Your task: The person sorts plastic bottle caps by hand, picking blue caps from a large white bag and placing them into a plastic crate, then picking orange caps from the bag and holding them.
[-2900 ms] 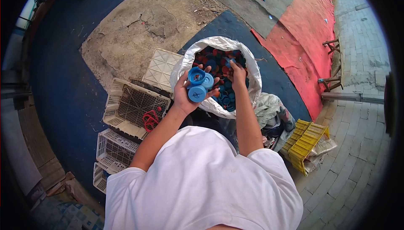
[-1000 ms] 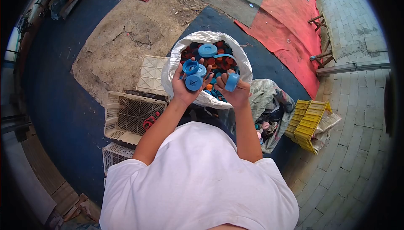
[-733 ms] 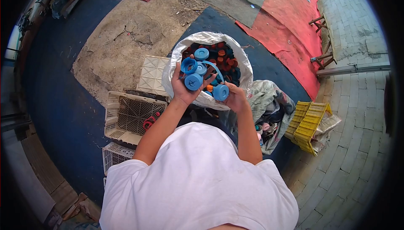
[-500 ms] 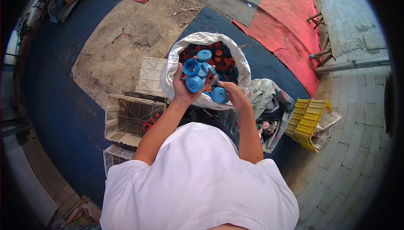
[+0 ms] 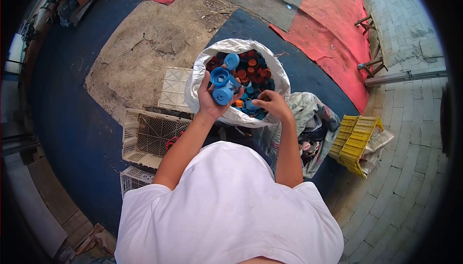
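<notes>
Several blue plastic caps rest in my left hand, whose fingers curl around them above a white woven sack. One of these caps shows its hollow inside; another has a dark mark on its top. My right hand is over the right side of the sack's mouth, thumb and fingers parted. Just beyond its thumb tip lies a smaller-looking blue cap, partly covered by the thumb. Inside the sack are many loose caps in red, orange, blue and dark colours.
Pale plastic crates stand left of the sack. At its right lies a translucent bag of mixed items, with yellow crates farther right. Blue matting and red matting cover parts of the floor.
My right hand has moved slightly right and up, and its fingers have parted from the blue cap they held. Fewer blue caps are in my left hand.
</notes>
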The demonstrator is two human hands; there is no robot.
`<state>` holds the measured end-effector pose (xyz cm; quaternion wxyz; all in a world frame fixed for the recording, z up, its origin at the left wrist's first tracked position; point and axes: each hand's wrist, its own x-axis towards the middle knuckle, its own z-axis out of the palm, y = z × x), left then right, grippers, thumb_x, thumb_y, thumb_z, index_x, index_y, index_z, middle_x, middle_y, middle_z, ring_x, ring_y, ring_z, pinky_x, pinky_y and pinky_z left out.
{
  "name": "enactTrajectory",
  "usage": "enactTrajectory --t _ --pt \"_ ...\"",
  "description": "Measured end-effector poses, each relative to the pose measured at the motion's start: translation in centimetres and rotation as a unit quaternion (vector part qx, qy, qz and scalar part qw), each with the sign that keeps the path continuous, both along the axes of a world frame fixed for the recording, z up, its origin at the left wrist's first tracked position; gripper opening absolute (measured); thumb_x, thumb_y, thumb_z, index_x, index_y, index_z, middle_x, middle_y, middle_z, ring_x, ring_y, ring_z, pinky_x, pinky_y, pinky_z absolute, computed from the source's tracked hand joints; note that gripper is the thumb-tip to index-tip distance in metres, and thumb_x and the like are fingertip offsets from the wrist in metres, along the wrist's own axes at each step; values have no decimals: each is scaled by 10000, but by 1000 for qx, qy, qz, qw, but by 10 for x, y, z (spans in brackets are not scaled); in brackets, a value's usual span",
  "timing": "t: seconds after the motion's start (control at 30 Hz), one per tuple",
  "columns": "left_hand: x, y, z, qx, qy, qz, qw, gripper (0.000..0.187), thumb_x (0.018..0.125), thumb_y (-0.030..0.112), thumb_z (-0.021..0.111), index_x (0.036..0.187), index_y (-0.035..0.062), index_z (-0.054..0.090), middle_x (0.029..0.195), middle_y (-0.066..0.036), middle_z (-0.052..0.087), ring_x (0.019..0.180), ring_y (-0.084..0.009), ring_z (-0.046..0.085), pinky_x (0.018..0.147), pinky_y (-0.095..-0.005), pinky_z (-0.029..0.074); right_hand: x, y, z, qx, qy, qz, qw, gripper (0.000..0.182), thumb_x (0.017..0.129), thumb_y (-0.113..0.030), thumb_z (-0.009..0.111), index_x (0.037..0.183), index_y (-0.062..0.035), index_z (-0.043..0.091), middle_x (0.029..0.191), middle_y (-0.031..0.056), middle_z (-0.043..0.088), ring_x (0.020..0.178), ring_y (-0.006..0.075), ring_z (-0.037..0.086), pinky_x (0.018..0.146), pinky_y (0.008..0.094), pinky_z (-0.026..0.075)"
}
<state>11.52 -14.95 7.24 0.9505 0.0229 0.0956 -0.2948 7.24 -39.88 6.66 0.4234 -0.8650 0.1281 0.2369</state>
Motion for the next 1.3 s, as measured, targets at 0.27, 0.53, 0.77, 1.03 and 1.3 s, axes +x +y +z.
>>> enactTrajectory --t 0.27,0.53,0.77,1.03,1.3 --pt "-4 -1 2 94 -7 -28 995 551 985 592 573 1330 163 609 1274 -102 630 1103 -308 663 954 -549 539 47 61 2 332 -277 -201 879 529 953 -353 734 1331 -8 600 1136 98 670 953 201 683 858 327 538" --pt "0 -9 10 195 -32 -15 980 518 1011 549 566 1349 158 591 1199 -53 671 1047 -232 691 850 -443 606 58 102 14 502 -178 -312 786 403 957 -142 721 1313 -21 575 1117 109 686 964 183 719 752 281 593" --pt "-12 -13 10 131 19 22 991 459 1026 516 556 1340 183 585 1303 -72 649 1172 -273 644 942 -478 562 52 98 4 405 -316 -379 769 311 1004 -132 647 1289 -15 607 1109 76 673 936 126 673 765 262 568" --pt "-2 -24 3 186 23 84 979 368 1045 450 564 1276 165 591 1254 -40 665 1170 -231 633 973 -425 537 20 131 2 435 -334 -345 761 382 1023 -142 575 1380 -18 519 1310 110 544 1214 167 527 1074 311 390" --pt "-8 -40 16 263 -75 106 956 545 1015 511 555 1411 146 475 1379 -20 587 1277 -213 562 1111 -412 451 10 142 15 501 -346 -356 709 512 1011 -194 623 1449 -31 413 1330 119 505 1188 177 530 1074 315 404"
